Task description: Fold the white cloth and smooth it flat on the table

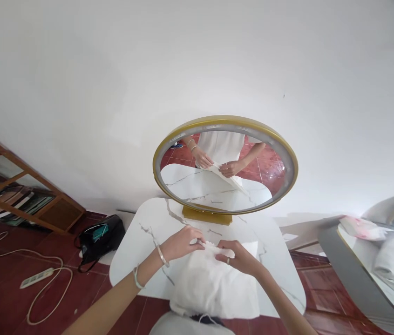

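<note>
A white cloth (214, 284) is draped over the front edge of the marbled white table, its lower part hanging down toward my lap. My left hand (185, 243) pinches its upper edge between thumb and fingers; two bracelets circle that wrist. Close by on the right, my right hand (237, 257), with a ring on one finger, grips the same gathered edge. A short bunched stretch of fabric shows between the two hands. Both hands and the cloth appear again in the round gold-framed mirror (218, 186) behind them.
The mirror's gold base (207, 215) stands on the table (137, 251) against the wall. At right, another table (357, 270) carries a pink-and-white package (363, 228). On the red floor at left are a black bag (104, 239), a power strip (37, 278) and a wooden shelf (25, 186).
</note>
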`<state>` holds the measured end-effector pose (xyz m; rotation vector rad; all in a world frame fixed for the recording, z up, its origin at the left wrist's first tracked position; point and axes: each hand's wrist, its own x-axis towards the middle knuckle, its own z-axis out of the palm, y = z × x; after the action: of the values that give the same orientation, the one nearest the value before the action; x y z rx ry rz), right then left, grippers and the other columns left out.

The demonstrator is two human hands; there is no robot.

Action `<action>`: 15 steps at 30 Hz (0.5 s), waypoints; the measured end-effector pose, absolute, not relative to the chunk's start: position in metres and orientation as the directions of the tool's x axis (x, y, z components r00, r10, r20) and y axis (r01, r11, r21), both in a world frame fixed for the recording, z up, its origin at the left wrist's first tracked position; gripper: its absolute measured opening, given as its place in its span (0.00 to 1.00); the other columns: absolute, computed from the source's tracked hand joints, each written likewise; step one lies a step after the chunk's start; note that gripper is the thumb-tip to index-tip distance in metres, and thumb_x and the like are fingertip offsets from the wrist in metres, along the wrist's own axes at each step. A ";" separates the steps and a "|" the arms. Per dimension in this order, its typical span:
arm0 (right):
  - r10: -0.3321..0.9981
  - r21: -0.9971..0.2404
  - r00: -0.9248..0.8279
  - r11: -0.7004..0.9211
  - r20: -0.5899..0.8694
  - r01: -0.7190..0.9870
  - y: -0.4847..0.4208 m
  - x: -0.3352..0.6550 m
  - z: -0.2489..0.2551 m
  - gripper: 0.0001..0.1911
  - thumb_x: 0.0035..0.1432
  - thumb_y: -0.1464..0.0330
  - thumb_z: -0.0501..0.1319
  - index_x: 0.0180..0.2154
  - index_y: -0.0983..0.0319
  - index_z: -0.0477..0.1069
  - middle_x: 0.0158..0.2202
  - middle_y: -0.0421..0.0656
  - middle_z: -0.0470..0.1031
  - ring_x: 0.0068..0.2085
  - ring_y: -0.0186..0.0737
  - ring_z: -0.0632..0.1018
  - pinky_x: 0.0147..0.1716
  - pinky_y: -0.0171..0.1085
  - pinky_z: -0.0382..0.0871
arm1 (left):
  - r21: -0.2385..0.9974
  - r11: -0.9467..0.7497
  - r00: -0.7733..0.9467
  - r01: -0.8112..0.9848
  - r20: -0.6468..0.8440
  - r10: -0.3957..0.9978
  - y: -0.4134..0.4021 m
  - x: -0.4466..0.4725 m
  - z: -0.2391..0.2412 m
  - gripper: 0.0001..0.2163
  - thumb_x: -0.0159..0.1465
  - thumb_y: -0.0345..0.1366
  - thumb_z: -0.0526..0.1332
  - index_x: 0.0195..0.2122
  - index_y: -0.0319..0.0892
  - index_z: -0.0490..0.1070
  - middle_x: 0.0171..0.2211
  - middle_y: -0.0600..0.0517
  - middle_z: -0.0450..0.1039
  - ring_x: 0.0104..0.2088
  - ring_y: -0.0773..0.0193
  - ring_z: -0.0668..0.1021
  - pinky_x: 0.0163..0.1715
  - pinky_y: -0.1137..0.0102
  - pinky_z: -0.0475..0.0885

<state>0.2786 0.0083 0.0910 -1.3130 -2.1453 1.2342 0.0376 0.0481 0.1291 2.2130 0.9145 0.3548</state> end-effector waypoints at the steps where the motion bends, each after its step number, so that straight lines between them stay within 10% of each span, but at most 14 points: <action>1: 0.836 -0.799 -0.514 0.171 -0.192 0.576 0.006 0.286 0.097 0.14 0.58 0.56 0.58 0.30 0.59 0.68 0.29 0.39 0.70 0.32 0.37 0.69 0.33 0.35 0.62 | 0.703 -0.503 0.709 0.503 -0.003 0.705 0.047 0.034 0.139 0.06 0.63 0.37 0.61 0.33 0.43 0.76 0.35 0.53 0.79 0.37 0.62 0.78 0.44 0.68 0.68; 15: 0.921 -0.754 -0.312 0.032 -0.232 0.656 -0.013 0.368 0.143 0.14 0.51 0.55 0.64 0.29 0.58 0.77 0.32 0.42 0.76 0.35 0.39 0.73 0.37 0.36 0.67 | 0.635 -0.489 0.506 0.598 0.174 0.845 0.041 -0.044 0.218 0.10 0.62 0.44 0.61 0.32 0.46 0.78 0.33 0.53 0.80 0.37 0.63 0.80 0.40 0.72 0.74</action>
<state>0.3680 -0.0129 0.1428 -1.6080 -1.9960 1.1635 -0.0436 0.0405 0.2182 2.2481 1.1811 0.6516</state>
